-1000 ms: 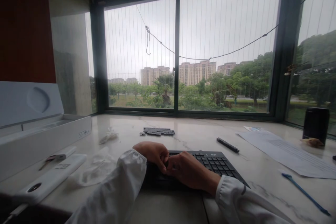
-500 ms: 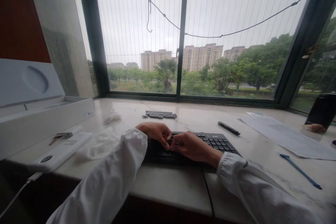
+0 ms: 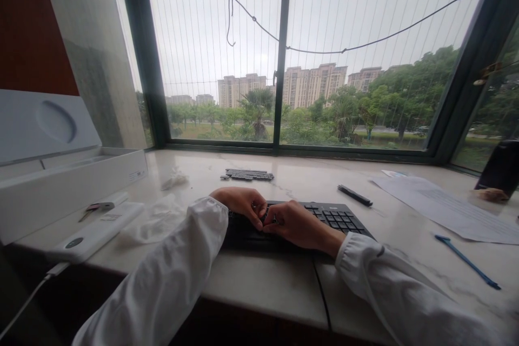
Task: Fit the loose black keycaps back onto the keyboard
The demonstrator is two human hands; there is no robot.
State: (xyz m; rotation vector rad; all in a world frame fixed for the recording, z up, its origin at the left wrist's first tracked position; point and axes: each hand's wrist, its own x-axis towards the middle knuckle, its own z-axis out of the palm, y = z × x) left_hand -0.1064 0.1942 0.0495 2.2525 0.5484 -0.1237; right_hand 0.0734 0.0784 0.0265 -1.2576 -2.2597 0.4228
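Observation:
A black keyboard (image 3: 338, 217) lies near the front edge of the marble-patterned counter, its cable running down over the edge. Over its middle, my left hand (image 3: 242, 204) and my right hand (image 3: 292, 223) meet with fingers pinched together. Whatever the fingertips hold is too small and hidden to make out. Both hands cover much of the key area; the number pad shows on the right. Behind the keyboard, several loose dark keycaps (image 3: 249, 174) are set out in rows.
To the left are an open white box (image 3: 73, 184), a key (image 3: 96, 208), a white power bank (image 3: 97, 232) with a cable, and crumpled tissue (image 3: 156, 221). A dark slim bar (image 3: 354, 195), paper sheets (image 3: 441, 208) and a blue stick-like tool (image 3: 468, 262) lie to the right.
The camera view has shifted slightly. Both hands stay pinched together over the keyboard, with almost no visible movement.

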